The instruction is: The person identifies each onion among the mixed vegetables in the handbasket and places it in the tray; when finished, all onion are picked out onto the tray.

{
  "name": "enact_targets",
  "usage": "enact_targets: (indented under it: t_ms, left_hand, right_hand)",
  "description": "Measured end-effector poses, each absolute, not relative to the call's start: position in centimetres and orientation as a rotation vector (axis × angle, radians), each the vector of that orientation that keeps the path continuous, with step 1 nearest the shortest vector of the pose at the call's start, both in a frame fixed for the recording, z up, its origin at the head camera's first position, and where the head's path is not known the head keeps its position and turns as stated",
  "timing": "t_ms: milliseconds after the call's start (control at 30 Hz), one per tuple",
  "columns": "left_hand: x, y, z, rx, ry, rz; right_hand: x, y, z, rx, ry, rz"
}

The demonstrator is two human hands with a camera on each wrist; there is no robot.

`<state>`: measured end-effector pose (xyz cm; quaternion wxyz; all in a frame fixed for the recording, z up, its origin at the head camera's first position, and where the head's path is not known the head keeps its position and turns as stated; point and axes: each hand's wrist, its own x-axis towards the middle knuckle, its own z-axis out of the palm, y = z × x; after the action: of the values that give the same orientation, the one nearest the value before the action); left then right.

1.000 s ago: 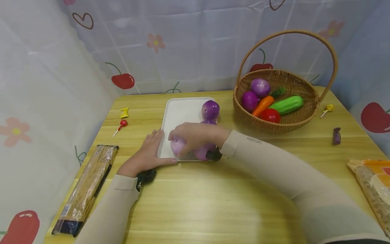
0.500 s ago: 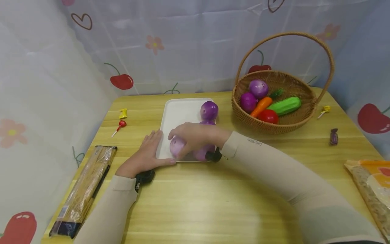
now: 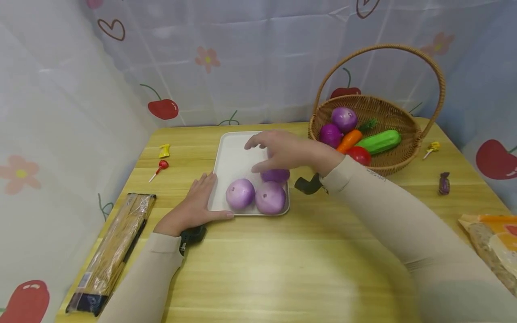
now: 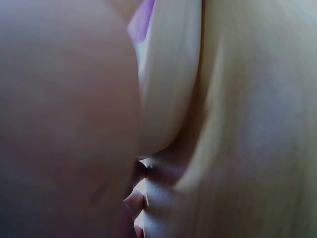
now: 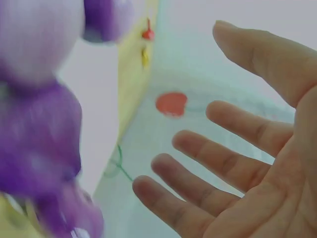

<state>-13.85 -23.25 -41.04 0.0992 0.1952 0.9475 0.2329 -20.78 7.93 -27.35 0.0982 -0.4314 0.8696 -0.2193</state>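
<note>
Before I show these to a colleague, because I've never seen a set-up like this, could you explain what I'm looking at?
There is no machine here, just a person's two bare hands. The wide picture comes from a camera worn on the head. The other two come from cameras on the wrists; the left one is too close and blurred to show much.

On the wooden table is a white tray with round purple vegetables. Behind it to the right stands a wicker basket of vegetables, including a carrot. Sweets and packets lie around.

The left hand rests against the tray's left edge. The right hand is over the tray, its fingers spread. Neither appears to hold anything.
</note>
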Motion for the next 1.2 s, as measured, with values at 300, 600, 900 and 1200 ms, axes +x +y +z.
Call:
enact_targets:
  t_ms: [300, 600, 900, 1200]
  left_hand:
    - [-13.7, -23.3, -41.3, 0.58, 2.809, 0.697]
    - [-13.7, -23.5, -41.5, 0.578, 2.824, 0.686]
    - [-13.5, -23.1, -41.6, 0.578, 2.816, 0.697]
    - [-13.7, -23.3, -41.2, 0.581, 2.822, 0.686]
  right_hand:
    - [-23.2, 15.2, -24.3, -1.011, 2.707, -0.769]
    - [-26.5, 21.7, -24.3, -0.71, 2.811, -0.745]
    - [-29.4, 27.2, -25.1, -0.496, 2.853, -0.681]
    - [-29.4, 28.6, -25.2, -0.413, 2.839, -0.682]
